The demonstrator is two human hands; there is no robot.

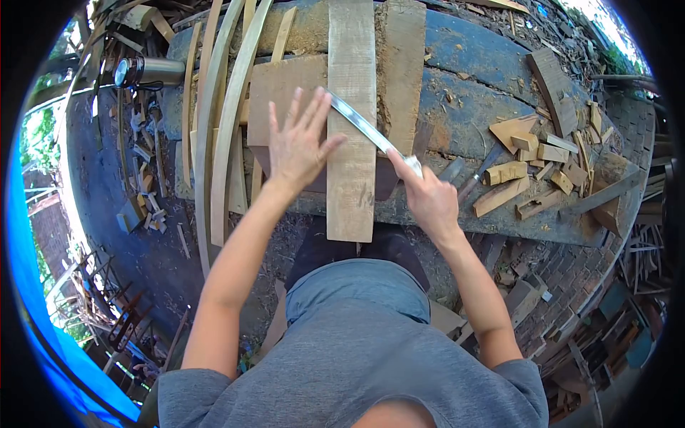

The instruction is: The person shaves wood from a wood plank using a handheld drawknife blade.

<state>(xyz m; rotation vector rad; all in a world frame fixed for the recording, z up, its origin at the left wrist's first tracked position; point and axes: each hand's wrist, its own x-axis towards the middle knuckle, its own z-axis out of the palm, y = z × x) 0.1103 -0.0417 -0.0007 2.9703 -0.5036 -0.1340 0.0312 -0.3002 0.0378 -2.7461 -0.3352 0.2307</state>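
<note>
A long, flat wooden board [349, 203] lies lengthwise in front of me, its near end jutting over the bench edge toward my waist. Slanting across it is a long, shiny metal bar like a flat file [362, 127], with a whitish handle end. My right hand [432, 203] is closed around that end, to the right of the board. My left hand [300, 150] has its fingers spread, the fingertips right by the file's far tip and the thumb over the board. Beneath the left hand is a wide wooden block [285, 80], which shows beside the board.
Long curved wooden strips [234, 121] lie along the left, near a metal flask [160, 71]. Wood offcuts [528, 143] pile up on the right of the weathered bench [464, 114], with a handled blade [479, 173] beside them. A handsaw [599, 194] rests at the far right.
</note>
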